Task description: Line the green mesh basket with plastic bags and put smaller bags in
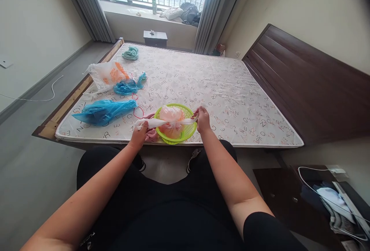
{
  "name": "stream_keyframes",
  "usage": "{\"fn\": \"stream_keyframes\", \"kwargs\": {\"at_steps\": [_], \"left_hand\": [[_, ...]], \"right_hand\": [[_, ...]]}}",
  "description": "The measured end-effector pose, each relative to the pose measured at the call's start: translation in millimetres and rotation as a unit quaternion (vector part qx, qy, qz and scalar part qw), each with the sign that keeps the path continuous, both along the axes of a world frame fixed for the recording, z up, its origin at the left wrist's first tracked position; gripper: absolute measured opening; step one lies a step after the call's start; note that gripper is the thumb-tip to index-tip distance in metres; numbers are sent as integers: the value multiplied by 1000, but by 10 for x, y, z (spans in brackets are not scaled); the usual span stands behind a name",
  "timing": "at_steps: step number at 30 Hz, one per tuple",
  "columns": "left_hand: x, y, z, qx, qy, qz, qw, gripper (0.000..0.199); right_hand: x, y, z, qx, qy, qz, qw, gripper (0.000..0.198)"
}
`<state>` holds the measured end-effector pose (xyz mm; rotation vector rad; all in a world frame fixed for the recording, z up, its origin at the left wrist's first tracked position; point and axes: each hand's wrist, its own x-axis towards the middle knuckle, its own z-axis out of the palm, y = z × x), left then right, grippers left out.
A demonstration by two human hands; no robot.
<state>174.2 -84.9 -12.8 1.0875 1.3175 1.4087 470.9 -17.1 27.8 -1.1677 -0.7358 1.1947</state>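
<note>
A knotted plastic bag (172, 127), whitish with pink-orange showing through, sits in a yellow-green plastic basket (189, 132) at the mattress's near edge. One twisted end of the bag is gripped by my left hand (139, 133), the other end by my right hand (203, 118). Both ends are pulled out sideways, taut across the basket. What is inside the bag cannot be made out. A pink cloth (152, 135) lies against the basket's left side, partly hidden by my left hand. Left of that is a blue plastic bag (105, 111).
Farther back on the mattress (231, 104) are a crumpled blue bag (127, 86), a white bag with orange print (107, 74) and a teal cloth bundle (130, 53). A dark headboard (306, 73) rises at right. A cluttered nightstand (277, 185) stands at lower right.
</note>
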Motion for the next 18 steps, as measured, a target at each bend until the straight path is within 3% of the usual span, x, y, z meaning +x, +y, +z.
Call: {"fn": "stream_keyframes", "kwargs": {"at_steps": [4, 7, 10, 13, 15, 18], "left_hand": [[146, -21, 231, 46, -94, -54, 993, 54], [228, -1, 272, 102, -79, -28, 991, 70], [313, 35, 220, 86, -71, 1, 994, 94], [446, 11, 218, 41, -95, -58, 993, 110], [547, -54, 280, 52, -94, -110, 988, 112], [630, -156, 417, 96, -55, -96, 989, 102]], "right_hand": [[-273, -167, 349, 21, 127, 55, 990, 37], [-376, -252, 643, 6, 248, 54, 967, 34], [-402, -307, 886, 11, 337, 68, 939, 34], [-431, -369, 1035, 34, 407, 118, 905, 34], [-482, -423, 1080, 47, 446, 176, 876, 34], [-597, -508, 1103, 56, 463, 265, 844, 34]]}}
